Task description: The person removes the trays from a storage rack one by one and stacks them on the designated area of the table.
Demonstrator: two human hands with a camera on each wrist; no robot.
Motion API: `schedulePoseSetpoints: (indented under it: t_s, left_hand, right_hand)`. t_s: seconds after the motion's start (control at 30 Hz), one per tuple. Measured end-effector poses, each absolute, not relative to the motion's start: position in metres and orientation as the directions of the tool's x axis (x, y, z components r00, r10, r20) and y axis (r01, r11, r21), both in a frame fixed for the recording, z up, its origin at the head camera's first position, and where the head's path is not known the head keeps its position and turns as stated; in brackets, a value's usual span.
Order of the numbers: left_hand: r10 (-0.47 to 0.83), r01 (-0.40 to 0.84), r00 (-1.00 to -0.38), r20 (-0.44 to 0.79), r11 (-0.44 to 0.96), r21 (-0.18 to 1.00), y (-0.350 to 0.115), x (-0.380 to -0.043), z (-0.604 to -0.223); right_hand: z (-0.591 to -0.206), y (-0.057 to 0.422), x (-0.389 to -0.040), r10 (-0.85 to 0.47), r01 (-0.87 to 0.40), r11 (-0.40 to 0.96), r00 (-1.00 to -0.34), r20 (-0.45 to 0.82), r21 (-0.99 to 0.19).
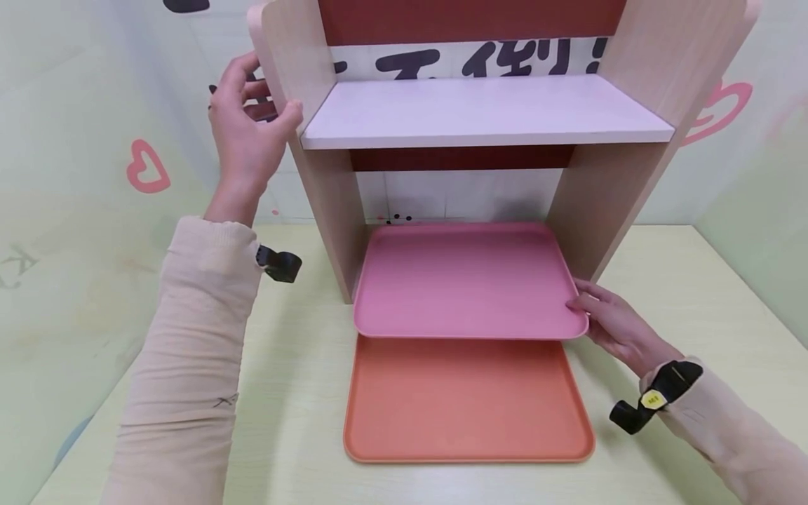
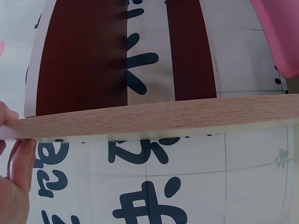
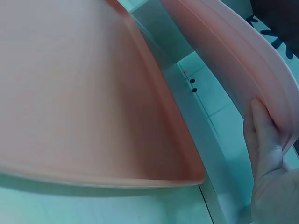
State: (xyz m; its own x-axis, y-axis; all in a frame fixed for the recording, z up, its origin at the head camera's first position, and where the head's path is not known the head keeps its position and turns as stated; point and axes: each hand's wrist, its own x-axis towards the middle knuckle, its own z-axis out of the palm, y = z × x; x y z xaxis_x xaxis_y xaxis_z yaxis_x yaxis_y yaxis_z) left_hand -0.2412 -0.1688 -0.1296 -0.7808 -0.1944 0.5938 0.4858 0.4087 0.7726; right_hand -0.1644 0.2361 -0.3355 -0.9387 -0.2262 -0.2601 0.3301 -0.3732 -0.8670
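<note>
My right hand [image 1: 621, 330] pinches the right edge of a pink tray [image 1: 467, 280], near its front corner, with the thumb over the rim. Its fingers go underneath, as the right wrist view shows on the tray's underside [image 3: 224, 51]. The pink tray reaches back between the side panels of a wooden shelf unit [image 1: 637, 203], and its front overlaps the back of an orange tray [image 1: 467, 400] on the table. Up at the left, my left hand [image 1: 252, 133] grips the edge of the unit's left side panel [image 2: 154, 114], thumb on one side and fingers on the other.
A white shelf board [image 1: 486, 112] spans the unit above the pink tray, with dark red strips [image 1: 467, 17] across the back. The pale table [image 1: 297, 393] meets a wall [image 1: 82, 140] with black lettering and pink hearts behind the unit.
</note>
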Motion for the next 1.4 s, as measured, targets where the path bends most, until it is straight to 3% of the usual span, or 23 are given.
schedulePoseSetpoints:
  t_s: [0.33,1.4]
  left_hand:
    - [-0.187,0.491,-0.776,0.602,0.420,0.763,-0.171,-0.244,-0.131]
    - [-0.186,0.498,-0.770,0.610,0.422,0.757,-0.171,-0.246,-0.131]
  right_hand:
    - [-0.339,0.238,-0.143,-0.239,0.376,-0.302,-0.920,-0.312,-0.876]
    - [-0.369,0.240,-0.101,-0.349,0.323,-0.291,-0.912,-0.215,-0.900]
